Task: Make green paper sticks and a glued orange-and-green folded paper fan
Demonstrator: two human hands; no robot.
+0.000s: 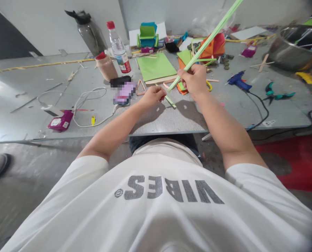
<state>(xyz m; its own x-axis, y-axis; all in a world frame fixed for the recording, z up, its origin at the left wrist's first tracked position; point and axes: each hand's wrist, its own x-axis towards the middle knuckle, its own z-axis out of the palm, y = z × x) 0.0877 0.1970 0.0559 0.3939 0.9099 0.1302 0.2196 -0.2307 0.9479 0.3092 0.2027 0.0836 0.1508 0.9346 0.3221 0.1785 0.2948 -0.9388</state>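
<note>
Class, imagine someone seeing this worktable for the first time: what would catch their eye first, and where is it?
Probably the long pale-green strip, slanting through the right hand to the picture's top edge. Next, the white shirt filling the foreground, its dark lettering upside down. Then the orange-and-red shape toward the back of the table, beyond that hand.

Pale green strip, blue glue gun, white shirt (dark grey lettering).
</note>
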